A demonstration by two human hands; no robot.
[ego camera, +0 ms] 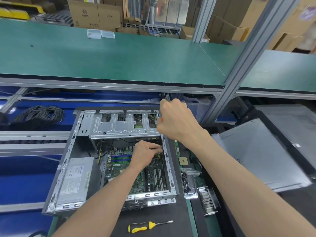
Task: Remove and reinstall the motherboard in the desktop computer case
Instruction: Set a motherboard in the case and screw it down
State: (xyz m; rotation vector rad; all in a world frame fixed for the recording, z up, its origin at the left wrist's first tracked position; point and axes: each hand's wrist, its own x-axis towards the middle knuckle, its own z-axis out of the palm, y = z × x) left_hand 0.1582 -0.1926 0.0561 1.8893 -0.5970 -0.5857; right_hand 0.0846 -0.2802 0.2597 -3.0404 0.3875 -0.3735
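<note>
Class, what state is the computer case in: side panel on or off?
Off. The case lies open-side up, with the motherboard and power supply showing inside.

1 open desktop computer case [106, 161] lies on the bench, with 1 motherboard [123, 170] inside it and 1 grey power supply [75, 180] in its near-left corner. 2 hands reach into it: the left hand [145, 154] and the right hand [176, 120]. 2 screwdrivers show: 1 gripped by the right hand, mostly hidden, and 1 yellow-handled screwdriver [143, 226] lying in front of the case. 1 clear tray of dark screws [189, 183] sits right of the case; the screws are too small to count. 1 finned heatsink [207, 200] lies beside it. 1 coil of black cable [40, 114] rests at left. 2 clear plastic boxes [100, 33] stand on the green shelf. 1 grey side panel [263, 154] lies at right.
</note>
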